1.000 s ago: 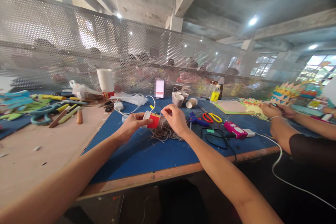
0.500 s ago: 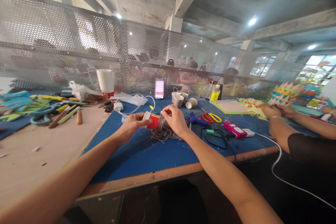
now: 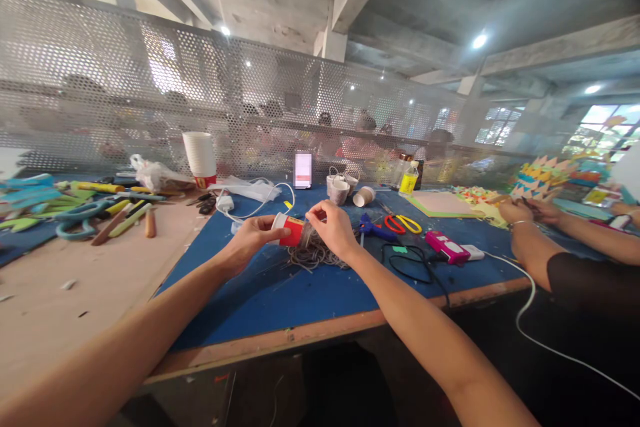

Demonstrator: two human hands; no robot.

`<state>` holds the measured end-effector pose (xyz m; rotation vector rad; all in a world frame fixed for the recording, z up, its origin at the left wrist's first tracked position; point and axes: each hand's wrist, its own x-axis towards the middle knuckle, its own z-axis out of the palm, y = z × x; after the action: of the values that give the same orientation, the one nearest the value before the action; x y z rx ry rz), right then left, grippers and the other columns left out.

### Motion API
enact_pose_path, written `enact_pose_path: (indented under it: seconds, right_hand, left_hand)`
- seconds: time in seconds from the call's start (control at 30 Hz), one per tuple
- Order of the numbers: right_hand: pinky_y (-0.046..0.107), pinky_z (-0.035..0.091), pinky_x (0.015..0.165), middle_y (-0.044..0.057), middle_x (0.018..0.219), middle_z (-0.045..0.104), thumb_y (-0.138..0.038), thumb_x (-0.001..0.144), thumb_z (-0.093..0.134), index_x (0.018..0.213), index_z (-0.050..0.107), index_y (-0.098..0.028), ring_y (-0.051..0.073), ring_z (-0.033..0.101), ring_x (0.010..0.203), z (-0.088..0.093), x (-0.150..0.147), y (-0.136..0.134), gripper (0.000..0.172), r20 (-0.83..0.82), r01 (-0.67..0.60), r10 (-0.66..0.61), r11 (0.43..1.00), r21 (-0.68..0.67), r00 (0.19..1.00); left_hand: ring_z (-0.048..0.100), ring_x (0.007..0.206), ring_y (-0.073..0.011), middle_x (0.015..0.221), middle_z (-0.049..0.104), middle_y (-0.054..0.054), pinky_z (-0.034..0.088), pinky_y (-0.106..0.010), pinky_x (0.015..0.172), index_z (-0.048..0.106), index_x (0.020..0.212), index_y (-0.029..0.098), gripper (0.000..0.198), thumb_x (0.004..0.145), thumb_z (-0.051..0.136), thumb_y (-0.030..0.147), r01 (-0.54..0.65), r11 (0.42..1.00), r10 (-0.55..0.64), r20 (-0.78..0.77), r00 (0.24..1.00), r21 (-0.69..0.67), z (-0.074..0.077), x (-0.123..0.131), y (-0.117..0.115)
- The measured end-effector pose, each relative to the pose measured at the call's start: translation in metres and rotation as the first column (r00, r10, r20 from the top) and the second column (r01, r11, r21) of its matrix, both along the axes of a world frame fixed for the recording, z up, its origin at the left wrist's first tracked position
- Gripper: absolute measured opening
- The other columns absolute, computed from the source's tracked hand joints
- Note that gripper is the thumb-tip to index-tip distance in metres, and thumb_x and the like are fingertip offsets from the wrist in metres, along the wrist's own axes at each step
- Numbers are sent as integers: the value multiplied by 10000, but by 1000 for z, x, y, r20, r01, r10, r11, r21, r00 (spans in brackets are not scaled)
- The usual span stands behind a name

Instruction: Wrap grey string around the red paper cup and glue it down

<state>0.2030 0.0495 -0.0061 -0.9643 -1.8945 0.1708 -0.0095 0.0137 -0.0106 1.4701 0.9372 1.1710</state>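
My left hand (image 3: 257, 235) grips a red paper cup (image 3: 289, 231) with a white rim, tipped on its side so that its mouth faces left. At the cup's base end, my right hand (image 3: 331, 225) is closed in a pinch on thin grey cord (image 3: 306, 237), mostly hidden by the fingers. Under both hands lies a loose tangle of the same cord (image 3: 320, 255) on the blue table mat (image 3: 240, 310). Behind the hands stand small cord-covered cups (image 3: 338, 191) with handles, and another cup (image 3: 364, 197) lies on its side.
To the right are a blue glue gun (image 3: 375, 228), scissors (image 3: 403, 223), a magenta power box (image 3: 447, 247) with cables and a yellow-labelled bottle (image 3: 409, 178). A co-worker's hands (image 3: 525, 211) work beyond. Stacked paper cups (image 3: 199, 157), a phone (image 3: 303, 170) and tools (image 3: 83, 219) are behind and left.
Almost nothing differs. Both hands stay in place around the cup; the right fingertips have shifted only very slightly.
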Motion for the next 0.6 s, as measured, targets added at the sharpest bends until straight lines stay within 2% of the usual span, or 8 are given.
enact_pose_path:
  seconds: [0.37, 0.6]
  right_hand:
    - [253, 496, 730, 12, 851, 681, -249, 911, 645, 806, 630, -203, 145, 649, 719, 2, 1, -3, 115, -6, 10, -10, 1000, -27, 1000]
    - [257, 494, 728, 11, 847, 678, -242, 906, 649, 802, 628, -201, 143, 647, 705, 3, 1, -3, 114, -16, 5, -5, 1000, -23, 1000]
  left_hand:
    - [674, 763, -180, 855, 795, -35, 489, -284, 768, 814, 960, 188, 286, 698, 847, 299, -5, 1000, 6, 27, 1000, -29, 2, 1, -1]
    - [667, 766, -194, 863, 793, -49, 481, -296, 772, 810, 974, 171, 307, 704, 842, 313, -7, 1000, 8, 15, 1000, -28, 3, 2, -2]
